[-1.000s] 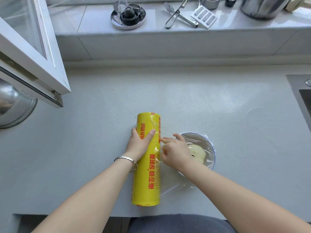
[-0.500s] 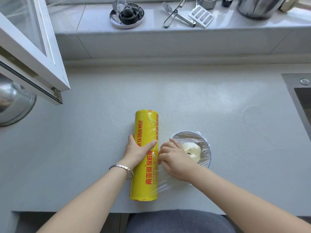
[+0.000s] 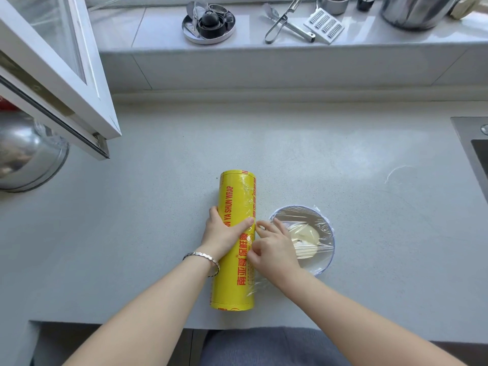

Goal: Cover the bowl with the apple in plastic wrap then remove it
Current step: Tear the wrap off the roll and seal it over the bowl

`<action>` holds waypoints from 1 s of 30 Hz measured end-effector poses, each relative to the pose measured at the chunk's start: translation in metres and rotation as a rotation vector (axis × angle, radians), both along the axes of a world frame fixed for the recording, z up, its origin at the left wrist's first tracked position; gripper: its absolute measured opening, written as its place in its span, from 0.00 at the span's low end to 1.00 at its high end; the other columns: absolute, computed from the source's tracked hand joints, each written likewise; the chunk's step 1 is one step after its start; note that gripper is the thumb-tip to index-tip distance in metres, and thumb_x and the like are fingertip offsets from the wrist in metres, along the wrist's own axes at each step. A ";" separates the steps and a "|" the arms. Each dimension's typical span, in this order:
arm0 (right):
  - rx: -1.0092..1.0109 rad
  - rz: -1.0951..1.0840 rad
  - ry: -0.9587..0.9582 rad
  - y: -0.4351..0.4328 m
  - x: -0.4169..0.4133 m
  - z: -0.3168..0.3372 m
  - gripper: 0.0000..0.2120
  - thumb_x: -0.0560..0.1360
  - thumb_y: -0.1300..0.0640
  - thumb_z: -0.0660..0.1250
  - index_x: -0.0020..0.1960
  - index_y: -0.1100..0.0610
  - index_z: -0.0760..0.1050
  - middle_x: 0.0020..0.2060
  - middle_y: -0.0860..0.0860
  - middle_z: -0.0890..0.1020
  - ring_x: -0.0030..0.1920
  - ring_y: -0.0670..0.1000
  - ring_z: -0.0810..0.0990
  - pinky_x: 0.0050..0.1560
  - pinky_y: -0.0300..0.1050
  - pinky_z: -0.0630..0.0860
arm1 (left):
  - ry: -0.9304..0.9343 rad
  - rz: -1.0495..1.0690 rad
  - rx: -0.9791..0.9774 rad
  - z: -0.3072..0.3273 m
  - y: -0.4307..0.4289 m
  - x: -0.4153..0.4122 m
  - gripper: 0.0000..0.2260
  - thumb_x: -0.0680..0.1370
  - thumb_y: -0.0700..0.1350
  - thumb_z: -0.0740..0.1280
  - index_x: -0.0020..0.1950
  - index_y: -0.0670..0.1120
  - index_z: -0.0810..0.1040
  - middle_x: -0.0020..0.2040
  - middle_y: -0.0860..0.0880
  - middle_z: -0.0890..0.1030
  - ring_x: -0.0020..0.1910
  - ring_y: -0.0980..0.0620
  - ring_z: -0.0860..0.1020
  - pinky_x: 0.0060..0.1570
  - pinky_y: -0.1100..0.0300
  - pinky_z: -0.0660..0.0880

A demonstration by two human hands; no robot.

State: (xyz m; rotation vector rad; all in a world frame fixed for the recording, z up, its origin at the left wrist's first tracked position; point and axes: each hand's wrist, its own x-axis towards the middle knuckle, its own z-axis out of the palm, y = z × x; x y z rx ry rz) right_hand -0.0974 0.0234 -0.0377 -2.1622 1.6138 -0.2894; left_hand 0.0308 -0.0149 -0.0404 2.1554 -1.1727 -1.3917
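Covering the bowl (image 3: 331,249) and apple (image 3: 306,235) at lower centre, the plastic wrap (image 3: 311,223) awaits tearing and removal: left hand (image 3: 224,233) grips the roll (image 3: 233,281), right hand (image 3: 274,249) pinches the wrap.

Roll (image 3: 235,196) lies on the counter (image 3: 343,167) near the front edge, long axis front to back. Bowl (image 3: 331,233) just right of it, apple (image 3: 306,237) inside, film (image 3: 257,283) over the bowl and running left to the roll. Left hand (image 3: 224,232) wraps over the roll mid-length, right hand (image 3: 274,249) between roll and bowl, on the film. Sink (image 3: 472,143) far right. Metal bowl (image 3: 29,157) far left under the window sash (image 3: 66,83). Ledge (image 3: 158,33) behind carries, left to right, round tray (image 3: 208,39), tongs (image 3: 277,25), grater (image 3: 324,26), pot (image 3: 414,11)
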 end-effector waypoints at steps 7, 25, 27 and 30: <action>-0.025 -0.003 -0.060 -0.002 0.000 -0.004 0.14 0.60 0.52 0.57 0.19 0.52 0.75 0.32 0.44 0.85 0.46 0.48 0.84 0.54 0.61 0.75 | 0.001 -0.003 -0.007 0.001 0.001 0.000 0.42 0.66 0.57 0.74 0.71 0.46 0.55 0.65 0.43 0.72 0.60 0.43 0.75 0.57 0.48 0.75; -0.156 0.161 0.036 0.015 -0.028 -0.002 0.12 0.60 0.59 0.61 0.36 0.46 0.80 0.45 0.47 0.84 0.52 0.52 0.83 0.62 0.49 0.65 | 0.111 0.085 -0.012 0.000 0.005 0.004 0.38 0.68 0.55 0.74 0.71 0.48 0.58 0.63 0.45 0.75 0.53 0.46 0.77 0.53 0.52 0.75; -0.138 0.246 -0.018 0.019 -0.032 -0.001 0.15 0.64 0.57 0.56 0.31 0.47 0.80 0.42 0.45 0.85 0.52 0.51 0.83 0.64 0.49 0.61 | 0.102 0.085 -0.012 0.000 0.004 0.005 0.38 0.68 0.55 0.74 0.70 0.47 0.58 0.63 0.45 0.75 0.55 0.45 0.77 0.54 0.52 0.75; 0.047 0.295 -0.076 0.022 -0.039 0.011 0.19 0.67 0.52 0.52 0.40 0.53 0.82 0.39 0.49 0.85 0.60 0.51 0.78 0.72 0.44 0.45 | 0.112 0.078 -0.003 0.000 0.004 0.005 0.38 0.68 0.55 0.73 0.71 0.47 0.57 0.63 0.44 0.75 0.56 0.44 0.77 0.52 0.52 0.75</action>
